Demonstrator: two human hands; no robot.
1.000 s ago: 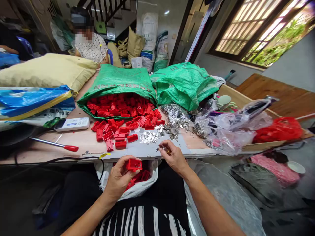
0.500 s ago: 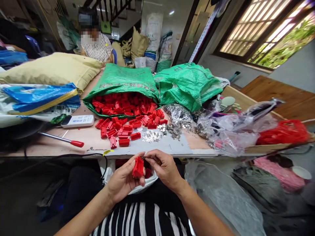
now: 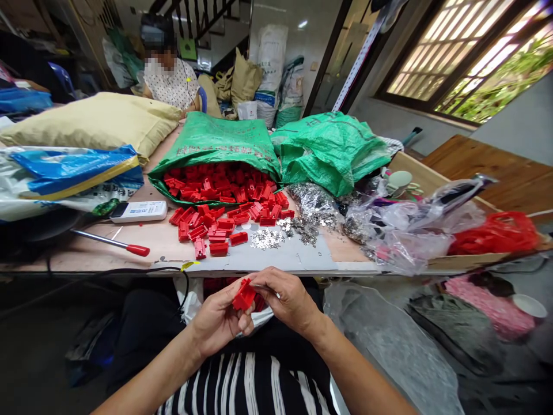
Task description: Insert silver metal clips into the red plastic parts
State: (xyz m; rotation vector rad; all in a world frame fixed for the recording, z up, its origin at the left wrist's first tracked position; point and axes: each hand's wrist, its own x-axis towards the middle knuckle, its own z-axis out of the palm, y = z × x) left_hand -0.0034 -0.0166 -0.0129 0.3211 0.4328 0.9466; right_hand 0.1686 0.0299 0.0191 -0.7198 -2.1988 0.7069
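Over the person's lap, the left hand (image 3: 216, 325) and right hand (image 3: 287, 302) are close together, both closed around one spot. One red plastic block (image 3: 244, 295) sits in the curled fingers of the left hand, tilted toward the right hand. The right hand's fingertips (image 3: 263, 286) pinch against the block's side; anything thin between them is too small to make out. Beneath the hands, a white plastic bag (image 3: 192, 305) lies on the lap above a striped shirt (image 3: 242, 386). It holds more red blocks, mostly hidden, so they cannot be counted.

Just ahead, on the plywood table (image 3: 155, 242), roughly two dozen loose red blocks (image 3: 211, 230) lie in a scattered heap. Beside them, a small pile of silver metal pieces (image 3: 266, 239) rests on a grey card (image 3: 280, 259), and a larger silver heap (image 3: 313, 204) sits behind it. Two green woven sacks lie farther back: one (image 3: 216, 138) is open, with countless red blocks spilling from its mouth, and the other (image 3: 332, 153) is crumpled beside it. To the left are one red-handled screwdriver (image 3: 138, 249) and one white remote control (image 3: 138, 211). Beyond the table sits one co-worker (image 3: 170, 80) in a dotted top.
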